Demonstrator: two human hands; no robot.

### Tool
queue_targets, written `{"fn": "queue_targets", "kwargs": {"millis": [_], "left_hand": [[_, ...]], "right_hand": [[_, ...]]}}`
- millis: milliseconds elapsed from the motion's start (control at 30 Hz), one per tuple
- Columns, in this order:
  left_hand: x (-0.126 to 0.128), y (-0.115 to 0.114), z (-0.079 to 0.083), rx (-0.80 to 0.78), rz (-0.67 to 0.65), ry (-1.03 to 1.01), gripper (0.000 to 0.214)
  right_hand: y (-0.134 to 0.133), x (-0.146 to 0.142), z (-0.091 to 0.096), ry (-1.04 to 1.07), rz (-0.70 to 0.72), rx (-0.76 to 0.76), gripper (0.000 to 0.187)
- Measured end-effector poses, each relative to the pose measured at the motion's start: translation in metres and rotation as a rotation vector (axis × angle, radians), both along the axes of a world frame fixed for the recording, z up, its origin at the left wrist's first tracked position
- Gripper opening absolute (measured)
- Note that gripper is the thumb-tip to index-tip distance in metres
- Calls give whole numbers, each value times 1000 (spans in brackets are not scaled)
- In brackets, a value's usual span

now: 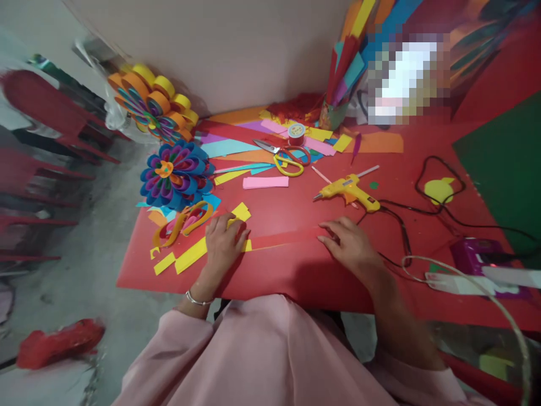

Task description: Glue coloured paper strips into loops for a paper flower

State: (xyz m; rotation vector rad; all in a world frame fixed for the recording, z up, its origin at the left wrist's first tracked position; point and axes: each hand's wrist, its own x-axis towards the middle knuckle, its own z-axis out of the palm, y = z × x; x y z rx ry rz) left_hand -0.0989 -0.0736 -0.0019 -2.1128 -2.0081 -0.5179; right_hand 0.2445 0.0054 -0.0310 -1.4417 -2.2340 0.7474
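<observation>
A red paper strip [287,238] lies across the red table between my hands, a yellow edge showing at its left end. My right hand [350,245] has thumb and forefinger closed around the strip's right end. Over yellow paper strips [192,255] rests my left hand [224,239], its fingers laid down and its thumb stretched toward the red strip's left end; what lies beneath the palm is hidden. A short yellow piece [164,264] sits left of that hand. Behind the hands are a folded pink strip [265,182] and a yellow glue gun [349,190].
Scissors [285,158] and a thread spool [296,133] lie among coloured strips at the back. Two paper flowers, one blue [177,175] and one orange-yellow [154,104], stand at left. Black cord [406,237] and a purple box [477,256] occupy the right side.
</observation>
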Motion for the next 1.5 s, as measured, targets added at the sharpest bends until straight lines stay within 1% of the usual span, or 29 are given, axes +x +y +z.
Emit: {"fn": "queue_targets", "kwargs": {"millis": [167, 300, 367, 433, 500, 600, 700, 800, 867, 933, 1000, 1100, 1267, 1500], "left_hand": [[-24, 12, -3, 35, 46, 75, 19], [-34, 17, -6, 44, 121, 110, 22], [-35, 20, -5, 43, 120, 93, 26], [-32, 28, -2, 57, 78, 78, 27], [-25, 45, 4, 71, -11, 81, 26], [-7, 86, 17, 40, -126, 144, 26], [12, 130, 27, -91, -161, 229, 22], [24, 161, 25, -230, -198, 265, 25], [25, 172, 19, -290, -216, 231, 24], [24, 175, 12, -300, -216, 180, 22], [21, 174, 6, -273, -208, 142, 23], [17, 170, 1, -226, -212, 107, 25], [12, 168, 0, -193, -206, 74, 30], [14, 167, 2, -206, -240, 74, 28]], "right_hand": [[0, -6, 11, -71, 19, -39, 27], [2, -14, 20, -141, -16, -55, 29], [1, -15, 21, -147, -34, -50, 29], [0, -15, 19, -145, -59, -40, 28], [-1, -14, 15, -134, -45, -19, 27], [-2, -14, 9, -97, -45, 43, 30], [-3, -15, 4, -51, -89, 84, 35], [-4, -15, 2, -60, -91, 103, 35], [-4, -14, 1, -76, -81, 117, 33], [-4, -14, 0, -81, -77, 132, 32], [-4, -14, -1, -85, -77, 137, 33], [-3, -14, -3, -82, -74, 132, 34], [-3, -14, -3, -79, -77, 128, 34], [-3, -15, -1, -42, -84, 89, 33]]}}
